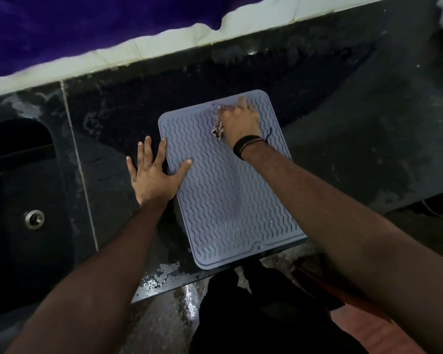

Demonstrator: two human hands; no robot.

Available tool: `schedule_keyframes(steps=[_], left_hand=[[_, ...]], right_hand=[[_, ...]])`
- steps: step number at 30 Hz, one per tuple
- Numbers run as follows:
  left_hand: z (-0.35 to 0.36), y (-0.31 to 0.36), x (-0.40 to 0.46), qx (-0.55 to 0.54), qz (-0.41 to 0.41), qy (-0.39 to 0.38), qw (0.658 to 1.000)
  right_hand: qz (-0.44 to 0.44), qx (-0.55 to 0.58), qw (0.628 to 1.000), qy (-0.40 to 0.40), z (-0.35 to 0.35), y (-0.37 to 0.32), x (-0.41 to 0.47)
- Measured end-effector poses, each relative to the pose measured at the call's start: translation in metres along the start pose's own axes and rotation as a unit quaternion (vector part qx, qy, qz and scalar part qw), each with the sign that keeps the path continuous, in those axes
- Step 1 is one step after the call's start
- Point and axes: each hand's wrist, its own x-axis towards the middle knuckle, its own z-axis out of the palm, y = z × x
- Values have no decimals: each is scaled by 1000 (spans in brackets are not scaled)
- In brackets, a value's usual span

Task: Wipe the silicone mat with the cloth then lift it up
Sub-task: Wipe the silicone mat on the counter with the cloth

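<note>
The silicone mat (225,190) lies flat on the dark bench (343,129), in the middle of the frame, its near edge reaching the bench's front edge. My right hand (238,121) sits near the mat's upper right corner, fingers curled over the cloth (218,127), which is bunched beneath my palm and pressed onto the wavy ridges. A black band (248,145) circles that wrist. My left hand (154,172) is spread flat with fingers straight: the thumb and forefinger lie on the mat's left edge, the other fingers on the bench beside it. The two hands are apart. Water droplets (159,277) glisten on the bench at lower centre. A sink (23,200) with a metal drain (34,219) fills the left of the frame.
</note>
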Motion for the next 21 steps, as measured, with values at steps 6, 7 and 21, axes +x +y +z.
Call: schedule_keyframes(steps=[6, 7, 21], left_hand=[[1, -1, 0, -10, 4, 3, 1000], [1, -2, 0, -9, 5, 4, 1000], [1, 0, 0, 11, 0, 3, 1000]], right_hand=[[96, 26, 995, -18, -10, 27, 20], [104, 37, 994, -18, -9, 27, 23], [-121, 26, 992, 39, -2, -38, 20]])
